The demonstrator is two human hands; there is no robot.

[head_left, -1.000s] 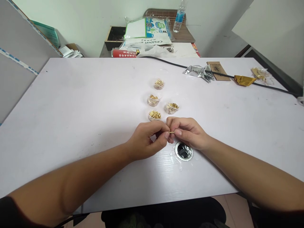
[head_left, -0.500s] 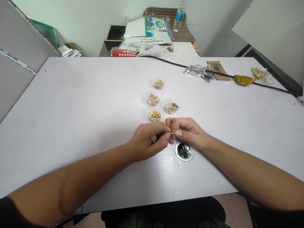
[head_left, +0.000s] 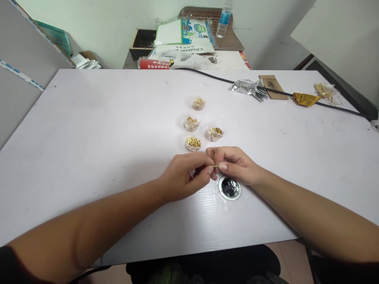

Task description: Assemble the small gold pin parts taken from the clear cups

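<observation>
Between my two hands is a small brass pin (head_left: 216, 166), held level over the table. My left hand (head_left: 189, 175) pinches its left end with thumb and forefinger. The other end is in the closed fingertips of my right hand (head_left: 233, 165). Only a short middle stretch of the pin shows; its ends are hidden by the fingers. Just beyond the hands stand several small clear cups of brass pieces: a near cup (head_left: 193, 143), a right cup (head_left: 214, 134), a middle cup (head_left: 191, 124) and a far cup (head_left: 198, 103).
A round grommet (head_left: 229, 188) with a dark centre is set in the white table (head_left: 103, 118) below my right hand. A black cable (head_left: 207, 76) crosses the back right, past silver foil (head_left: 247, 87), cardboard (head_left: 274, 87) and gold foil (head_left: 306, 99). A water bottle (head_left: 224, 19) stands behind.
The hands stay together on the brass pin, with only slight shifts of the fingertips. The cups have not moved; the view tilts very slightly.
</observation>
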